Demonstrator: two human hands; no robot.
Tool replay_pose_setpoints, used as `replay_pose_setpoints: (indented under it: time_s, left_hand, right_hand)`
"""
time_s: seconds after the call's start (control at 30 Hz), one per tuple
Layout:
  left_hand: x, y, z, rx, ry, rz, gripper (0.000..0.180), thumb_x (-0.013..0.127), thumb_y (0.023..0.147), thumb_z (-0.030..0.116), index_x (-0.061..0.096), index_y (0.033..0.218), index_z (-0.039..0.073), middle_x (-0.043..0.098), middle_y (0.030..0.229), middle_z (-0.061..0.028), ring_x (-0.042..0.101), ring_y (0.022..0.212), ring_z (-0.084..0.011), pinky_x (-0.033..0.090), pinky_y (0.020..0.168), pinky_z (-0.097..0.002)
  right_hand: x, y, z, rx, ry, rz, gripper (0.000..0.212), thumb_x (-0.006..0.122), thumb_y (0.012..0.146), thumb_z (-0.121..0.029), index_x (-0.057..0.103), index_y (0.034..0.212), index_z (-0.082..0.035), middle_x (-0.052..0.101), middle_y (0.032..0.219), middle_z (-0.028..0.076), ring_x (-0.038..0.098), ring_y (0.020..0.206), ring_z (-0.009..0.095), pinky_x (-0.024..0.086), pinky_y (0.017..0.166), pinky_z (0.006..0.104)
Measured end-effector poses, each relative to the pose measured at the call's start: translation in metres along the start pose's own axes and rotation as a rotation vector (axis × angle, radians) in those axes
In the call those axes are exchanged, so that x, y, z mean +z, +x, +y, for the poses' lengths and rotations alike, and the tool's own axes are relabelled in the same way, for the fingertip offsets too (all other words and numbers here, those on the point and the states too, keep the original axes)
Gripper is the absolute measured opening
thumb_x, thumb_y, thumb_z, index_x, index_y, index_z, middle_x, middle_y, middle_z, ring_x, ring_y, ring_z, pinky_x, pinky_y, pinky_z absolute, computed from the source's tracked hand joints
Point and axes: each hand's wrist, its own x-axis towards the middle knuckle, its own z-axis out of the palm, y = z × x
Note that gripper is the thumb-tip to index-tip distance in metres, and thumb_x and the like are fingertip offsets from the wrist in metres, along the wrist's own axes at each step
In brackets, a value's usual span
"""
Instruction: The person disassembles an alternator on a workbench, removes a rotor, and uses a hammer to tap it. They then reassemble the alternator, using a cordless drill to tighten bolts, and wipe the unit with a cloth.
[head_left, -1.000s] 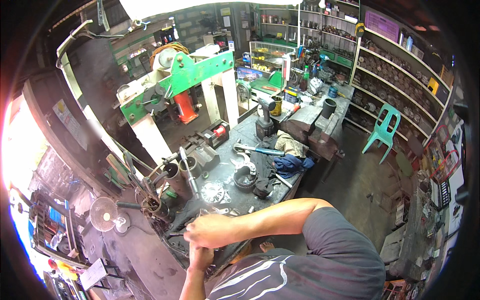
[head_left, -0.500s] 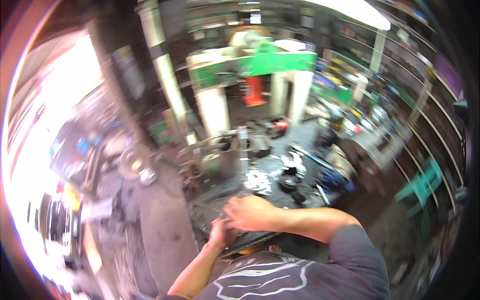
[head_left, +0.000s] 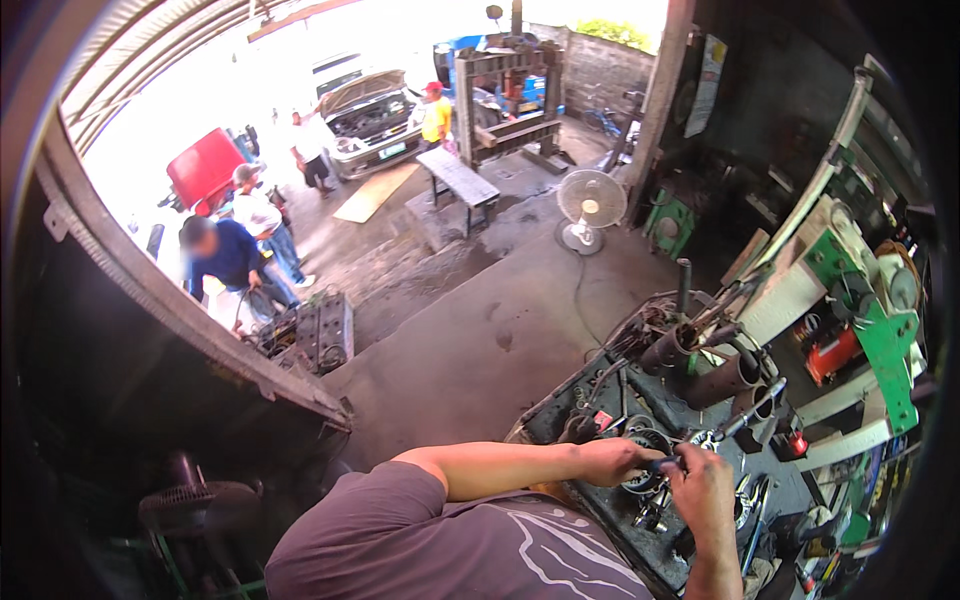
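Close together over the dark workbench (head_left: 655,398) at the lower right, my two hands meet at a small dark, slim piece (head_left: 661,464). My left hand (head_left: 612,461) is closed around one end of it, and my right hand (head_left: 704,486) pinches the other end. What kind of piece it is cannot be made out, since the fingers cover much of it. Just behind the hands lies a round metal ring-like part (head_left: 648,441). Small shiny metal parts (head_left: 652,512) lie on the bench below them.
Dark upright pipes (head_left: 722,380) stand on the bench beside a green-and-white frame (head_left: 868,335). A pedestal fan (head_left: 592,200) is on the floor. Beyond the doorway are several people, a car (head_left: 375,130) with its hood up, a low bench (head_left: 458,178) and an engine (head_left: 322,335).
The view has swung left, bringing the doorway and yard into sight and shifting the workbench to the right. My hands remain together over the bench, and the dark slim piece now shows between them.
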Motion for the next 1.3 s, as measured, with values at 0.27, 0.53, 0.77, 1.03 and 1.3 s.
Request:
replay_pose_setpoints:
  time_s: [0.27,0.53,0.77,1.03,1.3]
  left_hand:
    - [0.006,-0.001,-0.002,-0.063,0.159,0.040,0.065,0.080,0.095,0.015,0.056,0.155,0.008,0.071,0.135,-0.0226,0.066,0.124,-0.0467,0.055,0.106,-0.0521]
    - [-0.018,0.024,-0.021,-0.091,0.547,-0.258,0.129,0.106,0.058,0.048,0.046,0.166,0.012,0.033,0.176,-0.0245,0.029,0.164,-0.0468,0.025,0.135,-0.0595]
    - [-0.001,0.019,-0.039,-0.099,0.460,-0.099,0.113,0.101,0.060,0.041,0.054,0.159,0.014,0.035,0.169,-0.0268,0.050,0.148,-0.0502,0.044,0.124,-0.0551]
    - [-0.011,0.027,-0.034,-0.062,0.359,-0.164,0.103,0.099,0.063,0.044,0.061,0.152,0.010,0.037,0.168,-0.0312,0.045,0.151,-0.0531,0.040,0.124,-0.0597]
    - [-0.008,0.027,-0.043,-0.129,0.321,-0.109,0.085,0.092,0.071,0.035,0.065,0.147,0.008,0.043,0.164,-0.0330,0.051,0.146,-0.0522,0.043,0.123,-0.0580]
  right_hand:
    - [0.017,-0.001,0.015,-0.297,0.125,0.165,0.024,0.085,0.090,-0.014,0.074,0.106,0.000,0.076,0.098,0.021,0.073,0.094,0.044,0.055,0.085,0.0520]
    - [0.049,0.033,0.048,-0.415,0.262,0.159,0.024,0.083,0.089,-0.013,0.080,0.109,0.000,0.077,0.094,0.015,0.074,0.087,0.036,0.059,0.081,0.0448]
    - [0.135,0.029,0.075,-0.303,1.050,0.351,0.024,0.073,0.090,-0.018,0.083,0.105,-0.002,0.079,0.091,0.008,0.074,0.086,0.023,0.057,0.077,0.0347]
    - [0.123,0.044,0.063,-0.354,1.148,0.526,0.029,0.079,0.100,-0.025,0.065,0.087,-0.003,0.068,0.092,0.010,0.062,0.072,0.020,0.049,0.068,0.0358]
    - [0.132,0.039,0.081,-0.483,1.275,0.230,0.017,0.080,0.080,-0.019,0.072,0.084,-0.005,0.071,0.077,0.010,0.070,0.067,0.028,0.055,0.064,0.0379]
